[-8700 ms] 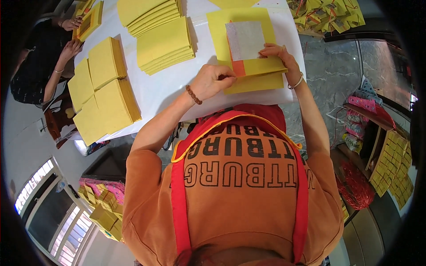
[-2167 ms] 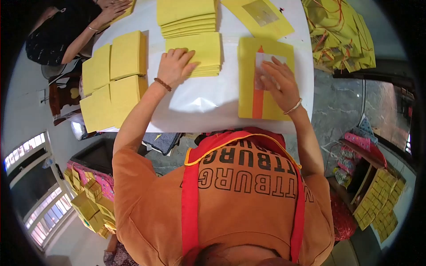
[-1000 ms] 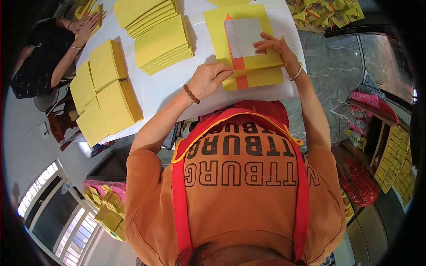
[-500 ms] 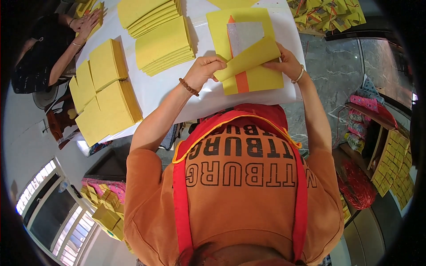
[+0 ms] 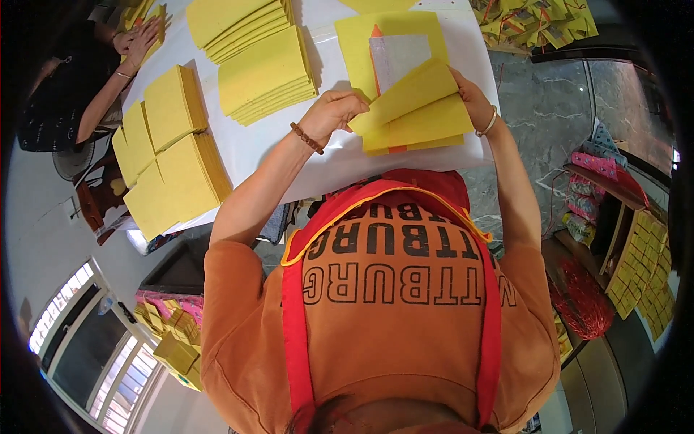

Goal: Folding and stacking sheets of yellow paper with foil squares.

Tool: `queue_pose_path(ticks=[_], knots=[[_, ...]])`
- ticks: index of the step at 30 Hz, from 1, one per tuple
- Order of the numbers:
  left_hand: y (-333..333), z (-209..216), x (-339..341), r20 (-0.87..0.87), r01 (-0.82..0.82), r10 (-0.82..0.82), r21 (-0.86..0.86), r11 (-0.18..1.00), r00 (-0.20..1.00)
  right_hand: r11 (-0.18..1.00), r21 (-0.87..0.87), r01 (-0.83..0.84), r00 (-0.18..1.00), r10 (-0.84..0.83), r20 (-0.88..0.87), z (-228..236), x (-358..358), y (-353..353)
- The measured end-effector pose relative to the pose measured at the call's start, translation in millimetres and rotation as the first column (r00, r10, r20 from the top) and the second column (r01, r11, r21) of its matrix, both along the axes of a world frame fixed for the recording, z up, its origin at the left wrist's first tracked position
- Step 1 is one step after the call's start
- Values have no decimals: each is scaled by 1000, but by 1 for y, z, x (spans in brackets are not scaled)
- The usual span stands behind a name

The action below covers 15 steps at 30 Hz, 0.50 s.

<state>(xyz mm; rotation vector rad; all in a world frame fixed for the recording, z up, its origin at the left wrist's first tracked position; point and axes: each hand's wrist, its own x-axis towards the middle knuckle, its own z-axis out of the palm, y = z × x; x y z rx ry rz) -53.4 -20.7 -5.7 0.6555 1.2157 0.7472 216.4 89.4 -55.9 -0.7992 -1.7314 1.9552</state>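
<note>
A folded yellow paper sheet [image 5: 413, 98] is held between my two hands, lifted at a slant over the front part of the work. My left hand [image 5: 337, 112] pinches its left corner. My right hand [image 5: 473, 103] grips its right end, with the thumb and part of the fingers hidden. Beneath lies a larger yellow sheet [image 5: 354, 50] on the white table [image 5: 318, 163]. On that sheet sit a pale grey-white rectangle [image 5: 405, 56] and an orange strip [image 5: 376, 43], which shows again at the front edge.
Fanned stacks of yellow paper [image 5: 262, 76] and thicker yellow bundles [image 5: 177, 145] lie on the table to the left. A co-worker's hands [image 5: 142, 42] rest on yellow paper at far left. Red strands [image 5: 584, 300] and piled yellow pieces [image 5: 538, 22] are at the right.
The held yellow sheet has opened downward, its lower flap now covering more of the sheet beneath and most of the orange strip's front end. Both hands stay almost in place.
</note>
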Motion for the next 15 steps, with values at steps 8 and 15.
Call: queue_pose_path(ticks=[8,15], knots=[[-4,3,-11,57,47,-52,91,995,997,806,559,-192,981,179,80,4,3,11],[-8,6,-6,-808,648,126,544,533,575,981,186,-55,997,63,-36,9,-3,5]])
